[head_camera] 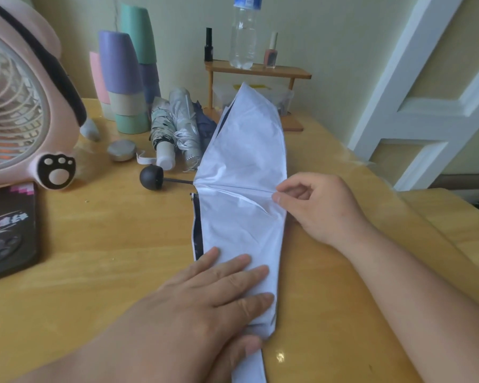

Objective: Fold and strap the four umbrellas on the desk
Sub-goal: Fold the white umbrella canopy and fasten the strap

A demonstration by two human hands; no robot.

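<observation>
A white umbrella (244,167) with a dark lining lies across the wooden desk (108,230), its canopy flattened into a long strip running from far to near. Its black round handle (151,177) sticks out to the left on a thin shaft. My left hand (205,297) rests flat on the near part of the canopy, fingers spread. My right hand (315,205) pinches a fold of the white fabric at the strip's right edge. Behind, a patterned grey umbrella (161,128), a silver umbrella (184,120) and a dark blue umbrella (203,120) lie bundled together.
A pink fan (20,111) stands at far left, a dark box (6,230) in front of it. Stacked pastel cups (122,78) and a small round tin (121,150) sit behind. A wooden shelf (257,71) holds a water bottle (242,37) and nail polish bottles. A white door (426,92) is at right.
</observation>
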